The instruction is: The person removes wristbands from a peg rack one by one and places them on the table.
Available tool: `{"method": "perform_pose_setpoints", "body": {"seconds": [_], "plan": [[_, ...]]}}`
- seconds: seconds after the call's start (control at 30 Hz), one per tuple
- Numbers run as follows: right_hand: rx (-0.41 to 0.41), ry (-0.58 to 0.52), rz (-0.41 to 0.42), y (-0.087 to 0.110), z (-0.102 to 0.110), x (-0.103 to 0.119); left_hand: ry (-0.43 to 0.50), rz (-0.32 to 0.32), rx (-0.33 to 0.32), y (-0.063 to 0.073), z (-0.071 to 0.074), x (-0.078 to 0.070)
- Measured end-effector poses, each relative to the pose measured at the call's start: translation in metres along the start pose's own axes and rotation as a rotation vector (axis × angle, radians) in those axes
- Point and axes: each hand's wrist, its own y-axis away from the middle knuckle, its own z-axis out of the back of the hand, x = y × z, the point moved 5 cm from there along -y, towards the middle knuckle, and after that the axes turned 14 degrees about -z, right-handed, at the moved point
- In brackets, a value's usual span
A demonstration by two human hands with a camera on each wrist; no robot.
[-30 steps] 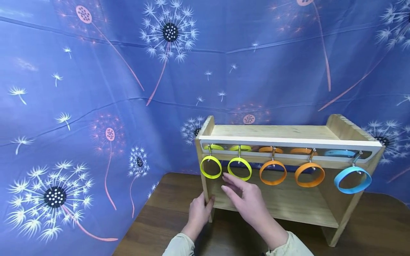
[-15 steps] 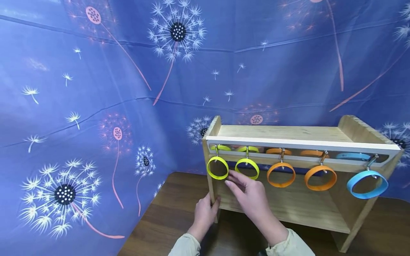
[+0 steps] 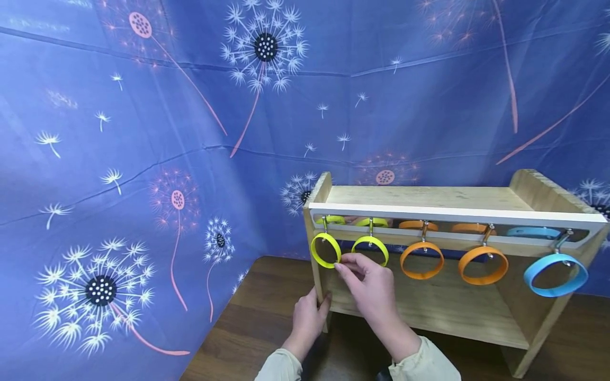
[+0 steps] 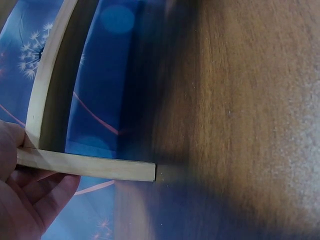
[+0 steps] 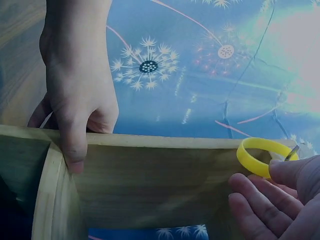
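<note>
My right hand (image 3: 374, 283) pinches the lower right edge of the leftmost yellow wristband (image 3: 315, 256) between thumb and fingers. That wristband hangs from a metal hook on the front rail (image 3: 457, 214) of a small wooden shelf (image 3: 419, 196). In the right wrist view, my thumb lies on the yellow wristband (image 5: 247, 157), the hook pin showing beside it. My left hand (image 3: 307, 317) grips the shelf's left side panel (image 4: 105, 167) low down, where the lower board (image 4: 42, 85) joins it. A second yellow wristband (image 3: 383, 245) hangs partly behind my right fingers.
Farther right on the rail hang two orange wristbands, one nearer the middle (image 3: 442, 259) and one beside it (image 3: 504, 271), then a blue one (image 3: 580, 280) at the end. The shelf stands on a brown wooden table (image 3: 248, 317) before a blue dandelion-print cloth (image 3: 181, 132).
My right hand has moved to the leftmost yellow wristband, and its thumb and fingers have come together on the edge. My left hand keeps its grip on the panel. The head view has shifted slightly.
</note>
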Motion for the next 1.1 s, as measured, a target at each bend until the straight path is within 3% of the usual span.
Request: {"method": "perform_pose_setpoints", "body": {"seconds": [0.53, 0.83, 1.1], "plan": [[0.046, -0.213, -0.031, 0.008, 0.012, 0.009, 0.008, -0.020, -0.014, -0.001, -0.002, -0.002], [0.051, -0.229, -0.021, 0.017, 0.024, 0.012, -0.009, -0.016, -0.017, 0.000, -0.003, 0.001], [0.084, -0.239, -0.090, 0.029, 0.040, 0.005, 0.010, -0.029, -0.027, 0.001, -0.002, 0.001]]}}
